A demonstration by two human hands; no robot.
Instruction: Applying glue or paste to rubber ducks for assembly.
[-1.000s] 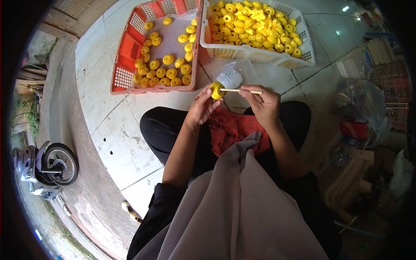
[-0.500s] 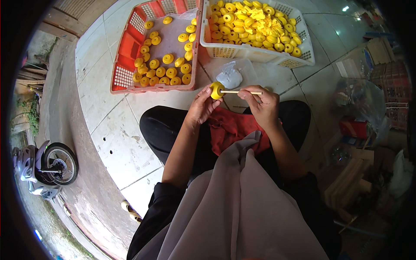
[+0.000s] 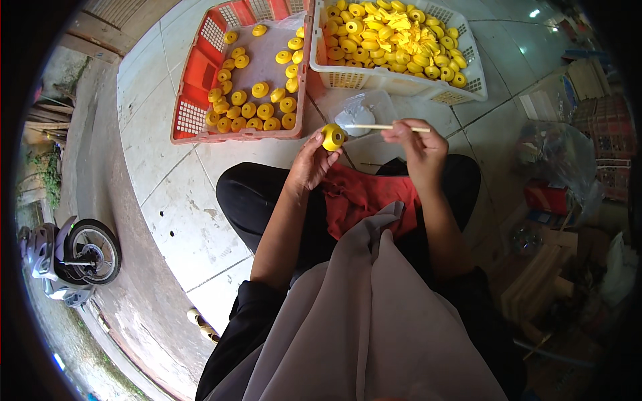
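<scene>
Between its fingers and thumb, my left hand (image 3: 313,160) grips a round yellow piece (image 3: 333,137) with a dark hole in its middle. My right hand (image 3: 420,144) pinches a thin pale wooden stick (image 3: 384,127), its whitish tip pointing left, apart from the yellow piece. Just beyond the stick's tip lies a white mass (image 3: 354,117) in a clear plastic wrapping or tray (image 3: 380,101) on the floor. A red cloth (image 3: 364,194) rests across my lap below both hands.
A red crate (image 3: 190,87) with scattered yellow pieces stands at the far left. Beside it a white crate (image 3: 354,81) is heaped with more. Cardboard, plastic bags and boxes crowd the right side. A motorbike wheel (image 3: 93,250) shows at the left.
My right hand has drawn the stick out of the yellow piece and moved right and slightly up, toward the white mass. My left hand has tilted the piece slightly; its hole now shows.
</scene>
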